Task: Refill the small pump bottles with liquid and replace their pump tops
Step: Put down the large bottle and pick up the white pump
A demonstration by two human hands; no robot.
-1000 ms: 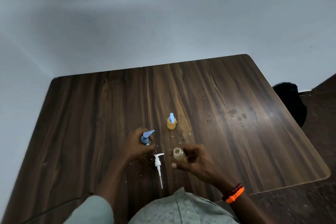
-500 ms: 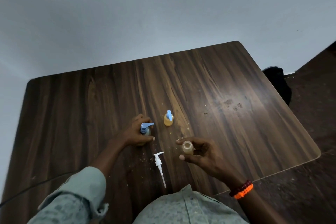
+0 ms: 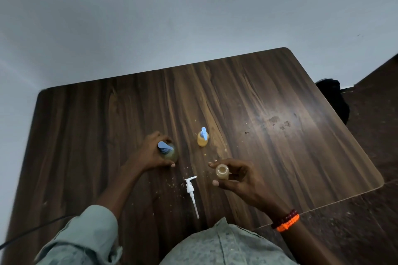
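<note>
Open bottle waiting for its pump top
Right hand fingers are curling around the small, light, slippery open bottle; left hand is gripping the blue-pump bottle; white pump top is lying at seven o'clock of the open bottle on the tabletop, best taken by its collar

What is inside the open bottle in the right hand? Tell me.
The open bottle in the right hand shows pale amber liquid through its uncapped mouth. The fingers cover its lower body, so how full it is cannot be seen.
</note>
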